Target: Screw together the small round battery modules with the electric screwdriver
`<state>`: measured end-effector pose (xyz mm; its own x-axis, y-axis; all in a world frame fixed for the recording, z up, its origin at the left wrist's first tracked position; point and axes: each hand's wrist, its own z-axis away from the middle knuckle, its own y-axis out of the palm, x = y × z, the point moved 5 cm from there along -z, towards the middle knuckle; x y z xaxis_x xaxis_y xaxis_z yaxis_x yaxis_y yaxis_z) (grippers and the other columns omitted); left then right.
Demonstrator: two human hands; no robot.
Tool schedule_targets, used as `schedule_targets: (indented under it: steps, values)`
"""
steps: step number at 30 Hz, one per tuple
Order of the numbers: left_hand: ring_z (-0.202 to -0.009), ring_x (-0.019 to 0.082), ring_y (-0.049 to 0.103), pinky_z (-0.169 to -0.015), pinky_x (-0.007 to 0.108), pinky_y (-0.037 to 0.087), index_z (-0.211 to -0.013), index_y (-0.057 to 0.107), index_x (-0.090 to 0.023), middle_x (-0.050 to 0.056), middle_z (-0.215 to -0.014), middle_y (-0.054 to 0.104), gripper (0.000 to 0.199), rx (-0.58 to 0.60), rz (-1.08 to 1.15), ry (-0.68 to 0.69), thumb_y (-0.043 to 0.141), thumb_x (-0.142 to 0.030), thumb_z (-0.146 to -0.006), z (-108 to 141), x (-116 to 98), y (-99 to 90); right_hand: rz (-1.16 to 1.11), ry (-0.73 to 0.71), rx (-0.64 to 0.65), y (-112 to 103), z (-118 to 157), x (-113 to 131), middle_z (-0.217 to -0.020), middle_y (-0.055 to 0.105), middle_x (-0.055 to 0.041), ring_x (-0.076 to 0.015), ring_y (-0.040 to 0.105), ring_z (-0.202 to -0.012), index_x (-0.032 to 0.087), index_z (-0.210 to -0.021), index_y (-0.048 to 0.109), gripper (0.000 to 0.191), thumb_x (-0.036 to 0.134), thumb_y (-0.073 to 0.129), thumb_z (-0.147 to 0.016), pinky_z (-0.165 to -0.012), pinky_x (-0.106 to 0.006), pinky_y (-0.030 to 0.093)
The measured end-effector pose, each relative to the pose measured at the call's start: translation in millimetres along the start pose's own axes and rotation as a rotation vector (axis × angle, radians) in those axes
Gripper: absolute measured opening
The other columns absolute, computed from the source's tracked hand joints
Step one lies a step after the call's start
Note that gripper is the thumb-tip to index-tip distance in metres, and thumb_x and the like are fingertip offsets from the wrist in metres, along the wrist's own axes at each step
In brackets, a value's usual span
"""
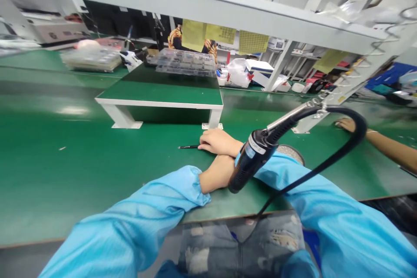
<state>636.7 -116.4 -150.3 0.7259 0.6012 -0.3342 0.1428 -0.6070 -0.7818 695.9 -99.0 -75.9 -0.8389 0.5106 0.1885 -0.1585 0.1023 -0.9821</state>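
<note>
— Spotted, furthest left, a thin black stick (189,147) flat on the green desk (81,169)?

— Yes. Lay just left of the right hand (217,141), its near end meeting the fingertips (202,144). Pointed away from the fingers toward the open desk.

— Gripped, or only touched?

— Could not tell. Fingers curled down and nearly closed, knuckles up, palm on the desk; pinch itself hidden under the hand.

— And the left hand (221,173)?

— Crossed beneath the right sleeve, just behind the right fingers and nearer the body. Only the wrist end showed; fingers hidden, so open or closed could not be told.

— Best way to handle the stick, judging by that?

— Probably pinched close to its near end, kept low on the desk, wrist resting for steadiness. Looked wise to uncross the arms first, since the black power tool (249,163) hung right of the fingers, over the forearms, with its cable (325,163) looping further right.

— Anything beyond?

— Behind the fingers, a raised stand (159,93). Well right of them, a co-worker's hand (347,125) flat on the desk, apart from both.
</note>
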Motion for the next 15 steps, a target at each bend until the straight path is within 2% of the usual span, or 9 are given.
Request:
schedule_targets:
  steps: [2, 4, 6, 8, 11, 13, 15]
  values:
    - [-0.110, 0.032, 0.066, -0.101, 0.050, 0.055, -0.110, 0.068, -0.021, 0.009, -0.112, 0.070, 0.021, -0.002, -0.001, 0.064, 0.058, -0.019, -0.092, -2, -5, -4.9, -0.185, 0.031, -0.087, -7, 13, -8, -0.112, 0.073, -0.0121, -0.0250, 0.066, -0.103, 0.015, -0.108, 0.073, 0.022, 0.034, 0.068, -0.100, -0.093, -0.036, 0.048]
    - [-0.113, 0.034, 0.064, -0.103, 0.054, 0.054, -0.110, 0.068, -0.021, 0.011, -0.113, 0.070, 0.022, -0.022, -0.012, 0.096, 0.061, -0.018, -0.089, -4, -8, -12.7, -0.452, 0.064, -0.218, -27, 35, -20, -0.111, 0.074, -0.0106, -0.0228, 0.067, -0.099, 0.015, -0.112, 0.072, 0.029, 0.041, 0.067, -0.100, -0.091, -0.035, 0.051]
    - [-0.115, 0.036, 0.062, -0.100, 0.056, 0.054, -0.109, 0.068, -0.021, 0.012, -0.113, 0.070, 0.024, -0.032, -0.022, 0.098, 0.067, -0.019, -0.085, -5, -9, -20.0, -0.699, 0.084, -0.338, -60, 66, -29, -0.104, 0.074, -0.0090, -0.0218, 0.069, -0.095, 0.016, -0.110, 0.072, 0.040, 0.054, 0.061, -0.101, -0.088, -0.034, 0.054]
    - [-0.115, 0.035, 0.062, -0.098, 0.055, 0.055, -0.113, 0.069, -0.022, 0.012, -0.116, 0.070, 0.034, -0.022, -0.025, 0.087, 0.071, -0.018, -0.080, -4, -9, -23.9, -0.867, 0.090, -0.429, -104, 102, -26, -0.101, 0.074, -0.0093, -0.0223, 0.070, -0.095, 0.017, -0.108, 0.073, 0.055, 0.066, 0.049, -0.102, -0.087, -0.035, 0.056]
    - [-0.114, 0.034, 0.063, -0.097, 0.054, 0.056, -0.119, 0.069, -0.025, 0.011, -0.120, 0.070, 0.040, -0.016, -0.009, 0.059, 0.071, -0.018, -0.080, 0, -4, -22.0, -1.001, 0.116, -0.510, -164, 154, -2, -0.105, 0.074, -0.0107, -0.0242, 0.071, -0.099, 0.019, -0.110, 0.072, 0.073, 0.079, 0.032, -0.100, -0.088, -0.036, 0.058]
    - [-0.114, 0.033, 0.064, -0.097, 0.053, 0.056, -0.116, 0.070, -0.026, 0.011, -0.121, 0.070, 0.032, -0.029, 0.009, 0.042, 0.067, -0.021, -0.085, 2, 4, -16.6, -1.010, 0.099, -0.504, -189, 175, 23, -0.112, 0.073, -0.0100, -0.0246, 0.070, -0.107, 0.022, -0.115, 0.070, 0.074, 0.081, 0.029, -0.099, -0.091, -0.037, 0.058]
    - [-0.112, 0.033, 0.066, -0.096, 0.052, 0.058, -0.112, 0.071, -0.026, 0.010, -0.118, 0.070, 0.024, -0.017, 0.018, 0.041, 0.062, -0.025, -0.090, 2, 13, -9.3, -0.975, 0.038, -0.496, -205, 184, 44, -0.119, 0.072, -0.0088, -0.0234, 0.067, -0.114, 0.023, -0.121, 0.067, 0.069, 0.079, 0.034, -0.099, -0.093, -0.035, 0.057]
